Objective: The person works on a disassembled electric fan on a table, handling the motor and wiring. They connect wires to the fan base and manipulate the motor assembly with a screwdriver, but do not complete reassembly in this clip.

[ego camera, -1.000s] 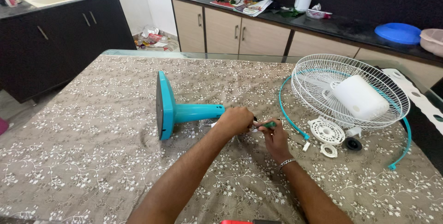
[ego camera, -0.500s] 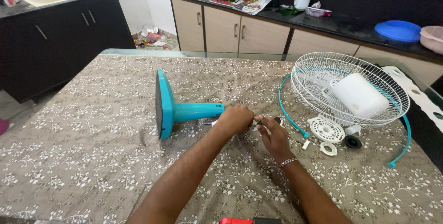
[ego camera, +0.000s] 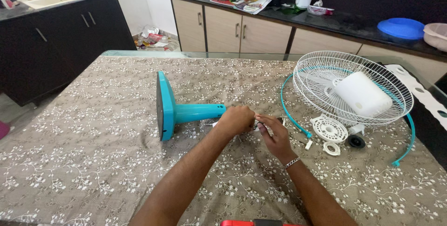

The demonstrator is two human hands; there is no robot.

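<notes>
A teal fan stand (ego camera: 179, 113) lies on its side on the table, its flat base to the left and its neck pointing right. My left hand (ego camera: 238, 120) is closed at the open end of that neck. Touching it from the right, my right hand (ego camera: 275, 136) pinches a small thin tool (ego camera: 259, 124); most of the tool is hidden by my fingers. A bracelet sits on my right wrist.
To the right lie a white wire fan guard (ego camera: 326, 84) with a white motor housing (ego camera: 363, 96) in it, a teal rim ring (ego camera: 409, 137), and small white and black round parts (ego camera: 329, 129). The table has a floral cloth (ego camera: 84, 151). Cabinets and a sink stand behind it.
My two hands have drawn closer together at the neck's end. The short green piece seen between them a second ago is now covered by my fingers.
</notes>
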